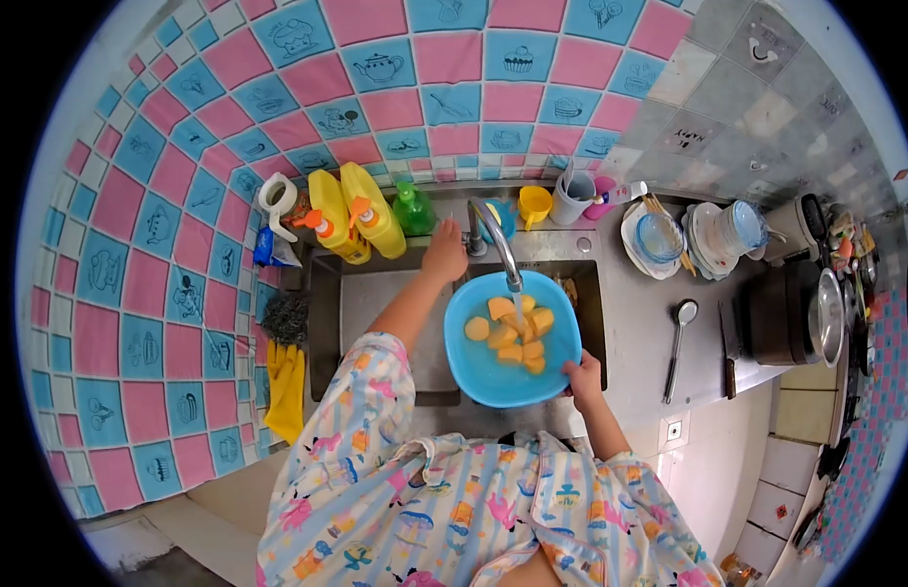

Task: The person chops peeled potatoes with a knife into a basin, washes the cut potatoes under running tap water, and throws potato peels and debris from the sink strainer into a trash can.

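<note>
While your right hand (586, 380) is clamped on the near right rim of the blue basin (470, 364), the thumb shows against the edge and the other fingers are mostly lost to view under it. Your left hand (445, 254) reaches to the base of the faucet (510, 264); you cannot tell whether its fingers close on a lever or only rest there, since the hand covers that spot. The basin sits beneath the spout, over the sink (385, 323), and hides the middle of it, so what bears its weight cannot be made out. In it, orange chunks (506, 336) lie grouped in cloudy water, the lower ones blurred, with a thin stream falling among them. Behind the basin's right side, something brownish (569, 288) peeks out, too covered to name. Just beyond your left hand stand a green pump bottle (413, 207) and two yellow bottles (374, 213), which partly overlap. To the right, a ladle (679, 338) and a knife (730, 352) lie on the bench (635, 328), with stacked bowls (739, 230) behind; the far right clutter is squeezed by the lens and hard to read.
</note>
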Action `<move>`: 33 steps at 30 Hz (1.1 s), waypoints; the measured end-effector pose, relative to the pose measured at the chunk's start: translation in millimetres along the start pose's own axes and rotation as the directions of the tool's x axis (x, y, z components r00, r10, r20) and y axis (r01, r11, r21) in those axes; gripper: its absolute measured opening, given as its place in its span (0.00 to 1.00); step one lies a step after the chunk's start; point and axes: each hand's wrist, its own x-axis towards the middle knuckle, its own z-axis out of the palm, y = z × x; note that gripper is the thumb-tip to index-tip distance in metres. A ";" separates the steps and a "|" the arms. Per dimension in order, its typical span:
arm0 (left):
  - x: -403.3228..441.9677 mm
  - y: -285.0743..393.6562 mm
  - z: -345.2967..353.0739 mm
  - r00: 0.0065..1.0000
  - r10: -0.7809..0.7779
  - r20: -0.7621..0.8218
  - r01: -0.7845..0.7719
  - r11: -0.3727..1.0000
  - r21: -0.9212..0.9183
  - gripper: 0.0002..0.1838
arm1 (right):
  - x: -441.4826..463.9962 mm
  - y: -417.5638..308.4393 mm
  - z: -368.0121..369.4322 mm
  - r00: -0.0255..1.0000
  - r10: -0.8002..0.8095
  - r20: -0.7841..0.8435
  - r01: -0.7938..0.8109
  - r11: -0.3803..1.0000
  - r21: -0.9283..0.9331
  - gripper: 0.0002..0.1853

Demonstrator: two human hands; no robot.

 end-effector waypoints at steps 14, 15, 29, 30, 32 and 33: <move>-59.9 10.8 -15.9 0.943 -0.305 0.133 0.306 0.636 -0.708 0.35 | 5.8 -3.8 -13.2 0.999 0.035 0.014 -0.034 0.999 -0.042 0.16; -83.5 18.1 -19.8 0.910 -0.312 0.272 0.404 0.530 -0.746 0.35 | 4.8 -6.7 -13.1 0.999 0.035 0.001 -0.035 0.999 -0.019 0.14; -242.6 110.0 5.7 0.766 -0.238 0.597 0.534 -0.282 -0.797 0.22 | 1.1 -62.7 43.6 0.545 -0.813 0.204 0.409 0.045 -0.912 0.35; -243.5 114.3 6.4 0.766 -0.261 0.587 0.522 -0.280 -0.806 0.21 | 8.0 -46.2 54.6 0.560 -0.767 0.313 0.450 -0.035 -0.892 0.36; -247.1 121.6 7.9 0.755 -0.285 0.590 0.526 -0.273 -0.806 0.20 | -0.9 -32.8 82.7 0.683 -0.612 0.399 0.472 -0.046 -0.880 0.36; -246.8 124.5 9.1 0.753 -0.298 0.587 0.525 -0.267 -0.808 0.20 | -14.6 -38.5 99.1 0.778 -0.499 0.381 0.445 0.010 -0.896 0.36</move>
